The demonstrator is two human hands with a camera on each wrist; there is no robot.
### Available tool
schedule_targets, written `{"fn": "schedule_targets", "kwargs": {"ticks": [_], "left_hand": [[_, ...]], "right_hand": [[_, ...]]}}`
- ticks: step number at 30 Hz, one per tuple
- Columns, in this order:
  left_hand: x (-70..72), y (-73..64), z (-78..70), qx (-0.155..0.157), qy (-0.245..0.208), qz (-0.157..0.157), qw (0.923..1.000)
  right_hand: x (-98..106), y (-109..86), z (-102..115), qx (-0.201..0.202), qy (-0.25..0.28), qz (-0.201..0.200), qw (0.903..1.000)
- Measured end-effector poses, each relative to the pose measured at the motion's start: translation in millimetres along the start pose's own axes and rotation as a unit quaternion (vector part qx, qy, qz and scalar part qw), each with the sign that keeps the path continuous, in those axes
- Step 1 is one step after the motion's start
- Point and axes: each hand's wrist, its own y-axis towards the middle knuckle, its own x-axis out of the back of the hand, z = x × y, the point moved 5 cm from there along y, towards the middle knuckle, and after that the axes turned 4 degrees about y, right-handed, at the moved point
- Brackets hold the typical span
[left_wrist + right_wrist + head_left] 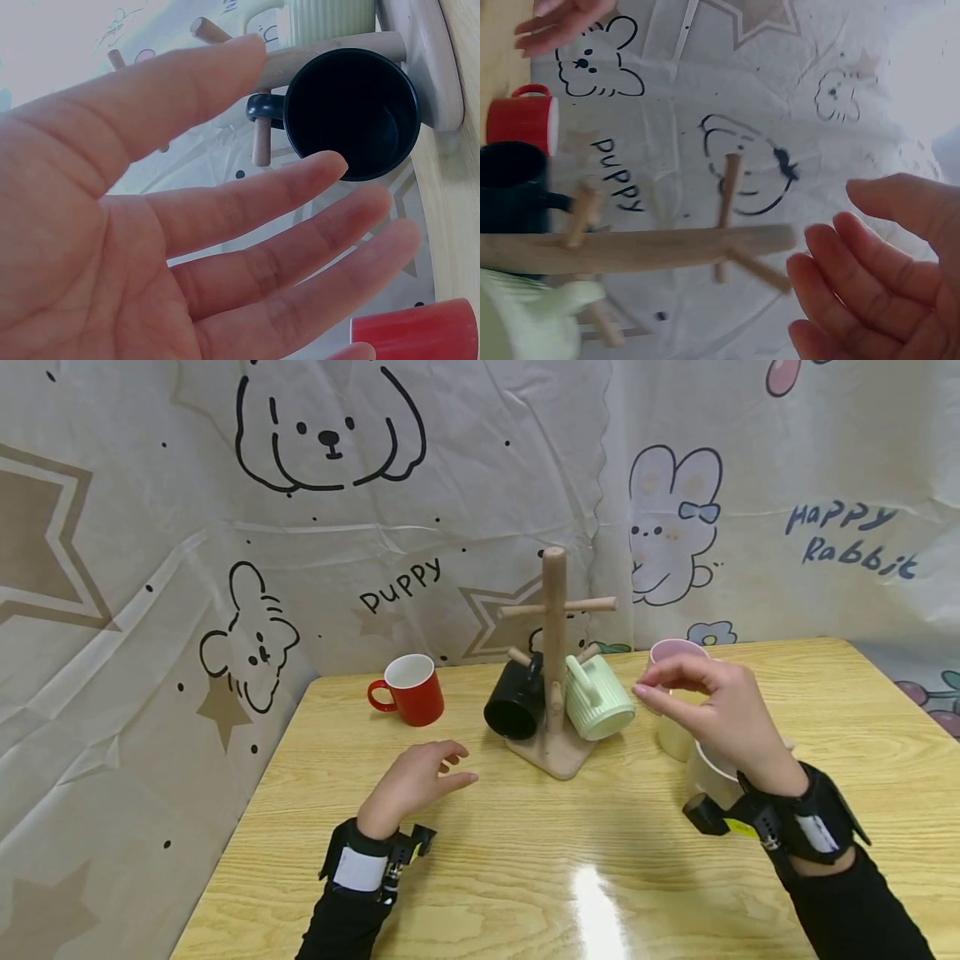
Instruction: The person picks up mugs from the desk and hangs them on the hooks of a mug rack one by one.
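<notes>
A wooden mug tree [554,585] stands toward the back of the table. From its lower pegs hang a black mug [513,703] on the left and a ribbed light green mug [604,706] on the right, both tilted. My left hand [415,782] hovers in front of the black mug, fingers spread and holding nothing; the left wrist view shows the bare palm. To the right of the green mug is my right hand [723,714], its fingers loosely bent with nothing between them. A red mug [422,696] stands upright at the back left, handle facing left.
Under and behind my right hand stand a pink mug [677,649], a pale yellow mug [672,739] and a cream mug [708,779], partly hidden by it. The tree's upper pegs [592,605] stick out bare. A printed cloth [480,485] hangs behind the table.
</notes>
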Motion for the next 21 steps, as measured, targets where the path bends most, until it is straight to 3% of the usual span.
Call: {"fn": "schedule_targets", "kwargs": {"ticks": [7, 16, 21], "left_hand": [[-1.8, 1.2, -0.2, -0.004, 0.001, 0.002, 1.0000], [-3.1, 2.9, -0.4, -0.005, 0.004, 0.003, 1.0000], [-2.3, 2.8, 1.3, -0.003, 0.003, -0.001, 1.0000]], "right_hand": [[-14, -20.4, -33, -0.091, 0.019, 0.046, 0.9946], [-21, -22.1, -37, -0.078, 0.001, 0.066, 0.9947], [-24, -22.2, -38, -0.074, -0.028, 0.115, 0.9903]]}}
